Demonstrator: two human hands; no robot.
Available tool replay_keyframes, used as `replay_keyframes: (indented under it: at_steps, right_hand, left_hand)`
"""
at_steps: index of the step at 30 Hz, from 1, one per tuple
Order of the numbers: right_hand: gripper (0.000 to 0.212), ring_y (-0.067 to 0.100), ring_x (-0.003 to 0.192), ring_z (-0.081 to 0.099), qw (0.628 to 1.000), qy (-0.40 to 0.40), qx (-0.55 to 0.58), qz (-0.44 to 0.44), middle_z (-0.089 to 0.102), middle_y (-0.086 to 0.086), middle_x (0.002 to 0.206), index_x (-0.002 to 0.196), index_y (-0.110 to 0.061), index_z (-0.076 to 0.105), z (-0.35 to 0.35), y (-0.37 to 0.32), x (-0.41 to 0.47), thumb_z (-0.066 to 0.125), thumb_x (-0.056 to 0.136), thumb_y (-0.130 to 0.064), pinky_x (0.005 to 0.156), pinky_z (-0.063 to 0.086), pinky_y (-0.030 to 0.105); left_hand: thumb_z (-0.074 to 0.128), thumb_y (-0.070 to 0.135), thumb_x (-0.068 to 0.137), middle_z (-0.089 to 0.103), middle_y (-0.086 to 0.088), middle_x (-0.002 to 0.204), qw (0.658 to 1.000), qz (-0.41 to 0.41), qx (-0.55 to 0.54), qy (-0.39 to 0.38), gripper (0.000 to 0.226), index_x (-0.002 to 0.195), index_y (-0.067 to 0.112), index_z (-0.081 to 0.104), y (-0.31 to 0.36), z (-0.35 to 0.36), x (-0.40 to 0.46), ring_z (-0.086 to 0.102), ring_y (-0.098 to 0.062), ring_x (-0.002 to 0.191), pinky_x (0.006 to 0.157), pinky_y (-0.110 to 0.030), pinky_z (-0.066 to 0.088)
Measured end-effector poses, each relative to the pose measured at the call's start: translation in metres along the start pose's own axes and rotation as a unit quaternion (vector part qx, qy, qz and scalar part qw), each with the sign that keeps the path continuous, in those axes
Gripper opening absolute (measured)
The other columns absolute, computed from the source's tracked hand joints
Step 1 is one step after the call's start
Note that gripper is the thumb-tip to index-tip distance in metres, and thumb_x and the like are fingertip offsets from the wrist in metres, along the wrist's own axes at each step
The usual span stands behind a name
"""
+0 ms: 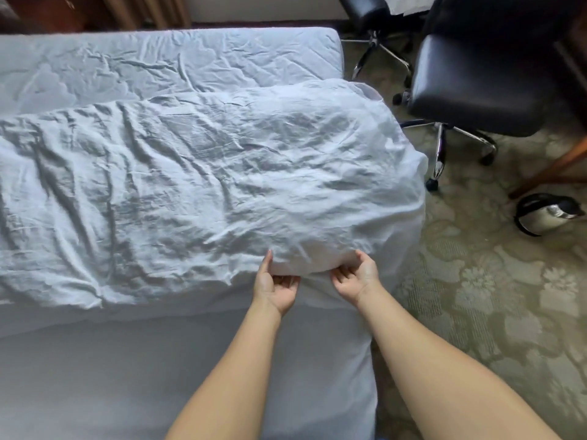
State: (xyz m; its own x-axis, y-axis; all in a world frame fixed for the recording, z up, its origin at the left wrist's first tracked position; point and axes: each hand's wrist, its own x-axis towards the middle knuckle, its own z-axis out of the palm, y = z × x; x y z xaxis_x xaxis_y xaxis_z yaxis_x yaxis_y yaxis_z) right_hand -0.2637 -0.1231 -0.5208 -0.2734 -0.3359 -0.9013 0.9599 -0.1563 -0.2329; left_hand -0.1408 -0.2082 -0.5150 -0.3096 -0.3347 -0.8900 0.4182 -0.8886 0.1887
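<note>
Your left hand (276, 285) pinches the near edge of the crumpled white duvet (206, 173), thumb above, fingers curled beneath. Your right hand (357, 274), palm up and half-curled, touches the same edge with its thumb; whether it grips cannot be told. The duvet lies across the white-sheeted bed (158, 360), near a black padded office chair (476, 90).

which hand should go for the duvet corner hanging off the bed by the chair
Right. Both hands hold the duvet at its near edge, but the right hand is closer to the overhanging corner beside the black chair. The left hand is further in over the bed.
</note>
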Motion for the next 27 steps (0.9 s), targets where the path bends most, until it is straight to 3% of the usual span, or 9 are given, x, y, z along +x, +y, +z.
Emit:
replay_keyframes:
  at_steps: [4,6,10,14,16,18,21,25,27]
  right_hand:
    - [0.036,0.022,0.079,0.055,0.999,-0.003,-0.029,0.046,0.056,0.009,0.091,0.098,-0.01,0.055,-0.002,-0.03,0.015,0.056,0.09,-0.045,0.093,0.045,0.034]
    - [0.045,0.025,0.082,0.056,0.998,-0.004,-0.029,0.062,0.056,0.012,0.094,0.101,-0.009,0.055,0.0,-0.039,0.019,0.059,0.086,-0.052,0.088,0.048,0.037]
    - [0.068,0.03,0.088,0.062,0.994,-0.007,-0.039,0.103,0.065,0.012,0.1,0.113,-0.014,0.06,0.017,-0.058,0.016,0.058,0.075,-0.07,0.073,0.051,0.042]
    - [0.075,0.03,0.119,0.055,0.991,0.013,-0.096,0.091,0.058,0.009,0.126,0.125,-0.013,0.056,0.05,-0.067,0.002,0.045,0.082,-0.073,0.093,0.044,0.046]
    - [0.086,0.031,0.138,0.033,0.977,0.1,-0.165,0.094,0.038,0.012,0.146,0.138,-0.01,0.045,0.057,-0.064,-0.007,0.039,0.083,-0.076,0.11,0.024,0.052]
    - [0.093,0.035,0.136,0.033,0.976,0.124,-0.118,0.138,0.039,0.015,0.144,0.137,-0.011,0.047,0.056,-0.06,-0.012,0.044,0.075,-0.08,0.108,0.025,0.056]
    - [0.075,0.035,0.124,0.048,0.992,-0.024,0.038,0.116,0.055,0.014,0.129,0.128,-0.016,0.055,0.059,-0.069,-0.015,0.048,0.08,-0.073,0.092,0.042,0.051]
    - [0.043,0.031,0.121,0.052,0.997,-0.003,0.074,0.032,0.061,0.01,0.12,0.11,-0.014,0.062,0.073,-0.101,-0.011,0.052,0.089,-0.05,0.083,0.043,0.047]
    - [0.031,0.029,0.124,0.051,0.995,-0.063,0.079,-0.005,0.059,0.006,0.128,0.112,-0.018,0.064,0.074,-0.116,-0.01,0.05,0.09,-0.035,0.081,0.045,0.044]
  left_hand:
    - [0.063,0.031,0.088,0.064,-0.007,0.082,1.0,0.022,-0.004,0.013,0.019,0.087,0.012,0.061,-0.031,0.039,0.01,0.058,-0.02,0.079,0.092,-0.033,0.047]
    - [0.059,0.028,0.089,0.065,-0.008,0.081,0.999,0.04,-0.015,0.008,0.016,0.085,0.013,0.062,-0.034,0.049,0.01,0.059,-0.02,0.079,0.086,-0.031,0.049]
    - [0.046,0.019,0.09,0.068,-0.014,0.088,0.994,0.072,-0.051,-0.062,0.023,0.09,0.006,0.065,-0.033,0.059,-0.006,0.06,-0.028,0.089,0.1,-0.038,0.043]
    - [0.044,0.019,0.088,0.071,-0.013,0.083,0.99,0.074,-0.041,-0.11,0.025,0.094,0.006,0.065,-0.026,0.069,-0.029,0.061,-0.028,0.087,0.082,-0.034,0.048]
    - [0.05,0.02,0.078,0.069,-0.013,0.095,0.987,0.078,-0.032,-0.136,0.031,0.103,0.005,0.063,-0.02,0.078,-0.037,0.06,-0.028,0.092,0.09,-0.033,0.045]
    - [0.054,0.02,0.07,0.063,-0.013,0.106,0.984,0.081,-0.017,-0.155,0.044,0.111,0.006,0.06,-0.012,0.086,-0.04,0.058,-0.028,0.095,0.096,-0.032,0.041]
    - [0.052,0.019,0.07,0.065,-0.011,0.101,0.981,0.085,-0.006,-0.173,0.039,0.105,0.006,0.061,-0.003,0.09,-0.046,0.061,-0.025,0.089,0.079,-0.031,0.051]
    - [0.051,0.014,0.069,0.072,-0.012,0.09,0.978,0.086,-0.013,-0.191,0.03,0.093,0.005,0.067,0.002,0.082,-0.05,0.068,-0.026,0.081,0.073,-0.03,0.057]
    - [0.051,0.015,0.068,0.071,-0.012,0.092,0.978,0.088,-0.008,-0.188,0.031,0.09,0.005,0.07,0.006,0.081,-0.052,0.067,-0.026,0.086,0.079,-0.031,0.055]
